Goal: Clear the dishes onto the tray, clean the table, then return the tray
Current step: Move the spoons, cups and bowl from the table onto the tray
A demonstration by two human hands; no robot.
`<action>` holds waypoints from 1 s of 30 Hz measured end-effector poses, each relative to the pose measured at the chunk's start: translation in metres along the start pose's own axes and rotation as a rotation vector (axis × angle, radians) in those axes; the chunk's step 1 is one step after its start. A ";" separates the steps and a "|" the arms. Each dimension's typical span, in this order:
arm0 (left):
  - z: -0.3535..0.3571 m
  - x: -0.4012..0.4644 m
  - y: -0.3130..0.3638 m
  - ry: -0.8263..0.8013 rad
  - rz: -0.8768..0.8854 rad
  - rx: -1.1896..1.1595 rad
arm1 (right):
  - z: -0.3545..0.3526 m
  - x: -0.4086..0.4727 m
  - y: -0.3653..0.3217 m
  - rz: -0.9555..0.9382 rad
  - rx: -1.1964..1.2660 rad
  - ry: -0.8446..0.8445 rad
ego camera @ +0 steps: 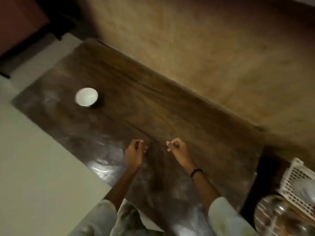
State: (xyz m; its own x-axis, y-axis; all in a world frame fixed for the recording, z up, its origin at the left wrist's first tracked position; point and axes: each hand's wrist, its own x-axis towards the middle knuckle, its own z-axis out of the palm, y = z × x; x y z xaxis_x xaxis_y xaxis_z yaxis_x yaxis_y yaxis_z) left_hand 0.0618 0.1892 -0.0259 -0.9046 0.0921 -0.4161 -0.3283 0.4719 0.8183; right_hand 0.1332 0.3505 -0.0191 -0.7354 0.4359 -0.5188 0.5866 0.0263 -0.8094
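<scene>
A dark wooden table (153,113) fills the middle of the blurred head view. A small white cup (86,97) stands upright on its far left part. My left hand (134,153) and my right hand (178,148) hover over the near part of the table, side by side, both with fingers curled in and nothing in them. A dark band circles my right wrist. A shiny steel plate (279,217) lies at the lower right, off the table's right end. No tray is clearly in view.
A white perforated plastic basket (296,183) sits at the right edge, behind the steel plate. A pale green surface (39,167) borders the table on the left. A tan wall (204,57) runs along the table's far side.
</scene>
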 end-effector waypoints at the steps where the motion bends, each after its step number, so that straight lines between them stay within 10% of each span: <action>1: -0.025 0.026 -0.003 0.021 -0.024 -0.048 | 0.027 0.019 -0.019 0.004 -0.015 -0.033; 15: -0.217 0.329 -0.041 0.308 -0.308 -0.072 | 0.291 0.180 -0.151 0.011 -0.070 -0.347; 30: -0.135 0.195 -0.001 0.147 0.028 0.152 | 0.209 0.139 -0.105 0.107 0.074 0.027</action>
State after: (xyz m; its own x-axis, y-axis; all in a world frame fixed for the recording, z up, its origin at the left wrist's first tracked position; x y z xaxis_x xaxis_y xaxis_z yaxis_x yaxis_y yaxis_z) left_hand -0.1515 0.0882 -0.0543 -0.9462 -0.0166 -0.3231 -0.2682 0.5990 0.7545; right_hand -0.1014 0.2198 -0.0641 -0.6599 0.4565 -0.5967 0.6339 -0.0880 -0.7684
